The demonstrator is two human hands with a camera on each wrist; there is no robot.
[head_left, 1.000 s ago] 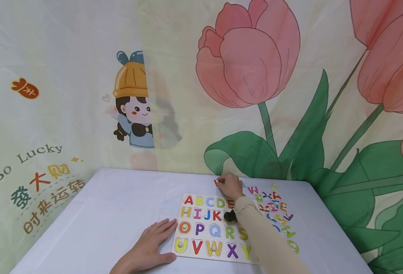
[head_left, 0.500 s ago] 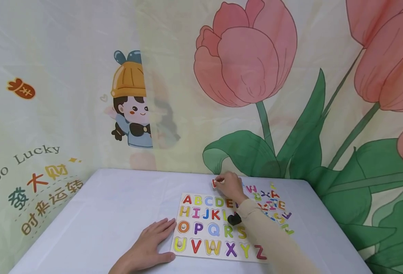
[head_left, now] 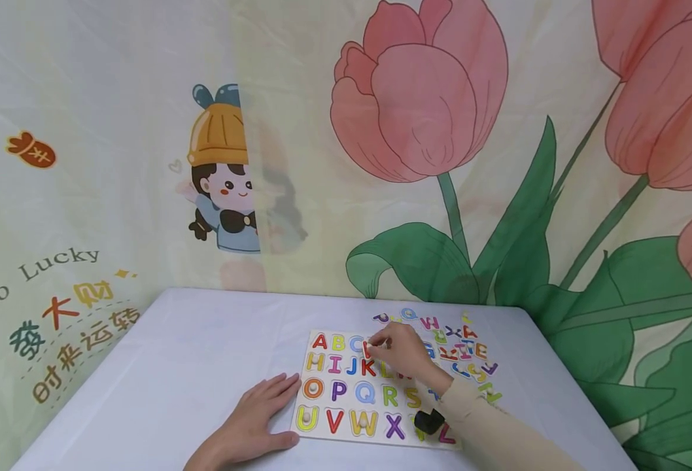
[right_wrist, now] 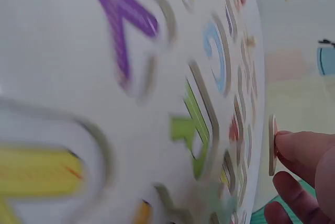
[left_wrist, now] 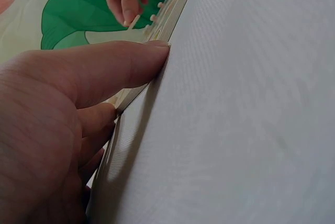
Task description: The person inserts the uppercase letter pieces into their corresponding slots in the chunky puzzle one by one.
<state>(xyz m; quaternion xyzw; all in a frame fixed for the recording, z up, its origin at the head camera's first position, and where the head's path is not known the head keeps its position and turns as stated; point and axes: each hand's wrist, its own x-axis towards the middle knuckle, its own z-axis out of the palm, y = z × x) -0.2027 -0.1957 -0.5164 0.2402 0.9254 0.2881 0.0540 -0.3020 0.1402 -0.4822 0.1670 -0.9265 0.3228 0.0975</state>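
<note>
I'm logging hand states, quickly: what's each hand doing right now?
Left hand: open, resting at the edge of the letter board.
Right hand: closed, pinching a red letter piece above the board.

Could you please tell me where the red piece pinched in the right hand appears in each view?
Head: red piece, slightly right of centre, lower half.
Left wrist: red piece, near the top, left of centre.
Right wrist: red piece, at right, below the middle.
Shared landmark: the letter board, in all three.
</note>
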